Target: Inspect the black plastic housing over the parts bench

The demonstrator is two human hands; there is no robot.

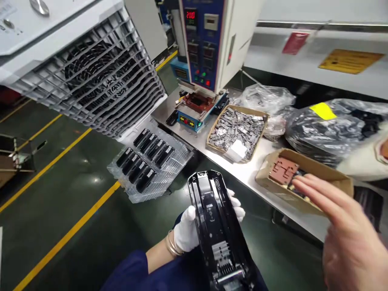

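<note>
My left hand [189, 228], in a white glove with bracelets at the wrist, grips a long glossy black plastic housing [220, 232] from below, its open inner side facing up. My right hand [339, 220] is bare, with fingers stretched out and together, and holds nothing. Its fingertips hover over a cardboard box [321, 171] holding small black parts and a reddish-brown piece [283, 169].
A steel bench [242, 169] carries a blue-panelled press machine [203, 48], a cardboard tray of small grey metal parts [238, 129] and plastic bags of parts [330, 125]. Clear trays with black pieces [148, 163] sit left. A grey fan unit [97, 76] stands behind.
</note>
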